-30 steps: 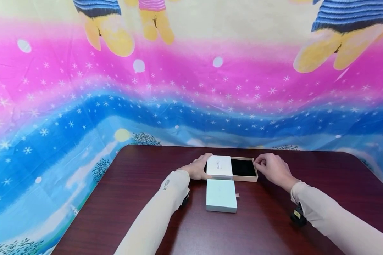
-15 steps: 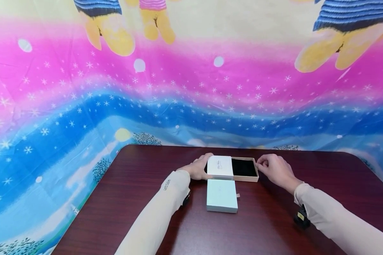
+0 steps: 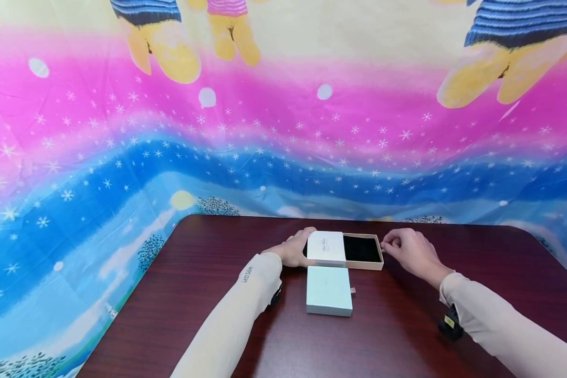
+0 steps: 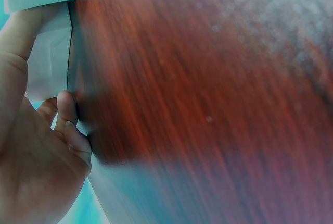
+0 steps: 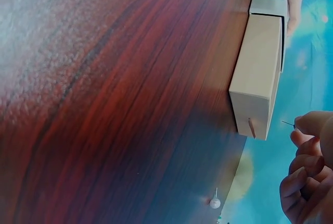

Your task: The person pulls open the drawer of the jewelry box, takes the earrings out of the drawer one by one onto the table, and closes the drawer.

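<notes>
My left hand point(image 3: 290, 252) grips the left end of a white slide-out box point(image 3: 325, 247), thumb on the near side and fingers behind. Its drawer point(image 3: 364, 265), lined with black padding point(image 3: 361, 248), is drawn out to the right. Just off the drawer's right end, my right hand point(image 3: 411, 253) pinches a thin metal pin point(image 5: 287, 123) like an earring post; the rest is hidden by the fingertips. A short ribbon tab point(image 5: 252, 128) sticks out of the drawer's end. On the table near that hand lies a pearl stud earring point(image 5: 215, 202).
A pale mint box point(image 3: 328, 290) with a small pull tab point(image 3: 353, 290) lies in front of the white one. Both stand on a dark red-brown wooden table point(image 3: 193, 325). Behind the table's far edge hangs a colourful printed cloth point(image 3: 283, 131).
My right hand has drawn slightly to the right, away from the drawer's end. The left hand and both boxes look unmoved.
</notes>
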Motion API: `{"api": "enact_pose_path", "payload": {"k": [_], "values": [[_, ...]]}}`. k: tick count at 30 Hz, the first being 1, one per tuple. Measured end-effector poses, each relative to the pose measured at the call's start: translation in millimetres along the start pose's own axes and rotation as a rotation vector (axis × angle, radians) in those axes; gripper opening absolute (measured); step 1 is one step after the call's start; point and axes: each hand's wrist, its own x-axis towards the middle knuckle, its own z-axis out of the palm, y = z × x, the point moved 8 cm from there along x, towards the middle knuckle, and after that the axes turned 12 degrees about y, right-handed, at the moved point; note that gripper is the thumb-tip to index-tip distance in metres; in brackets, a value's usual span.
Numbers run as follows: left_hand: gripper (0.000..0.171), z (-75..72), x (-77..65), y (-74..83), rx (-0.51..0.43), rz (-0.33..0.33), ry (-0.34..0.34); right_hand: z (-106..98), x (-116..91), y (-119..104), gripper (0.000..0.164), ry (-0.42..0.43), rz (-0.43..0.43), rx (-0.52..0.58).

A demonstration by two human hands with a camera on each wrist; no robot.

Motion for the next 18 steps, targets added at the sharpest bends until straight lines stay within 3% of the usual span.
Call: {"api": "enact_pose_path", "payload": {"k": [18], "values": [[0.096, -1.5, -1.5, 2.2, -0.010, 0.014, 0.004, -4.3, -0.3, 4.2, 0.010, -0.001, 0.004, 0.006]]}}
